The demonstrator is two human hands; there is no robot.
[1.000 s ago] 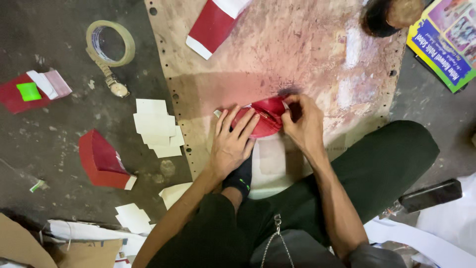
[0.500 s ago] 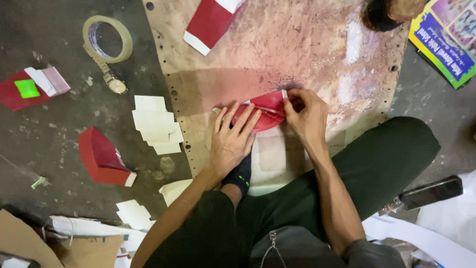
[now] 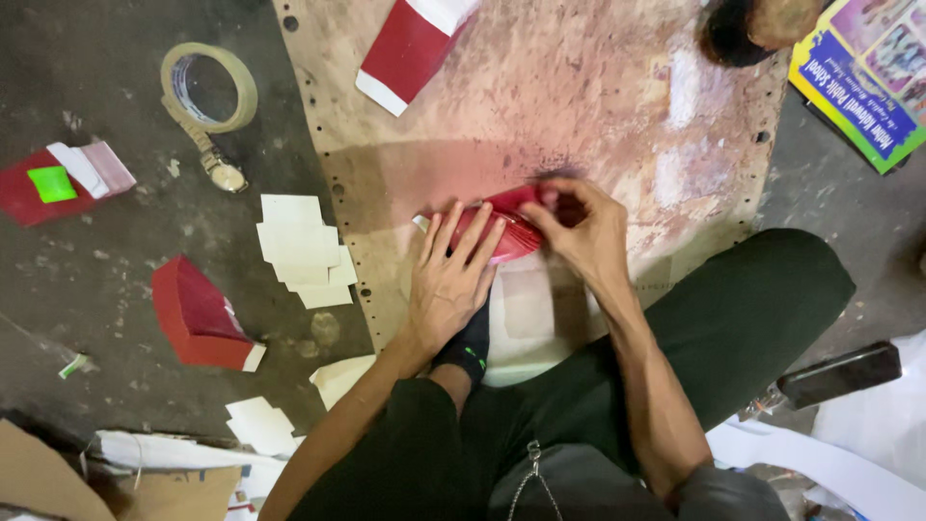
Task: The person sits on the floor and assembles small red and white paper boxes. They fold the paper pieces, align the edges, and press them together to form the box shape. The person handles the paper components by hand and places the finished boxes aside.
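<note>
The left hand [image 3: 451, 280] presses flat on a red sheet [image 3: 509, 224] lying on the stained board [image 3: 598, 106] on the floor, while the right hand [image 3: 584, 227] pinches its curled edge. The fold looks half made; 2 folded red pieces [image 3: 198, 314] lie nearby.

A roll of clear tape [image 3: 209, 88] lies at the upper left of the frame, a wristwatch [image 3: 214, 162] just below it. A stack of cream paper squares [image 3: 304, 249] sits left of centre, a folded red sheet [image 3: 200, 315] below them, and a colourful booklet [image 3: 858, 82] at the upper right.
</note>
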